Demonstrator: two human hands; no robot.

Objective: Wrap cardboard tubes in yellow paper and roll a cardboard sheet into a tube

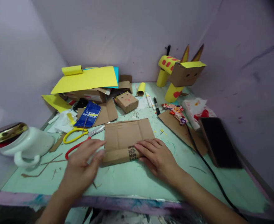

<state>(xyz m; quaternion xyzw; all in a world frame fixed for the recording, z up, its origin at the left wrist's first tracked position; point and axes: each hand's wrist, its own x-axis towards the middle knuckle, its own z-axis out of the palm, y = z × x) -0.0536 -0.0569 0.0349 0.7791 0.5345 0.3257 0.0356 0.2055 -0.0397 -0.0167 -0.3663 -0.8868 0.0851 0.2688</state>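
Note:
A creased piece of brown cardboard (125, 132) lies on the table before me, its near edge folded up into a strip with dark printed marks. My right hand (156, 155) grips the right end of that strip, fingers over the top and thumb at the front. At the left end is my left hand (84, 165), slightly blurred, with thumb and fingers apart and nothing between them. Scissors (89, 137) with yellow and red handles lie just beyond my left hand, their blade tips close to the cardboard's left edge.
A cardboard-and-yellow-paper animal figure (187, 74) stands at the back right. Left are a white pot (31, 144) and a blue packet (88, 114); yellow sheets (87, 79) cover boxes behind. A small cardboard box (127, 102), markers (150, 101), a phone (218, 141) and a black cable (206, 165) surround the work.

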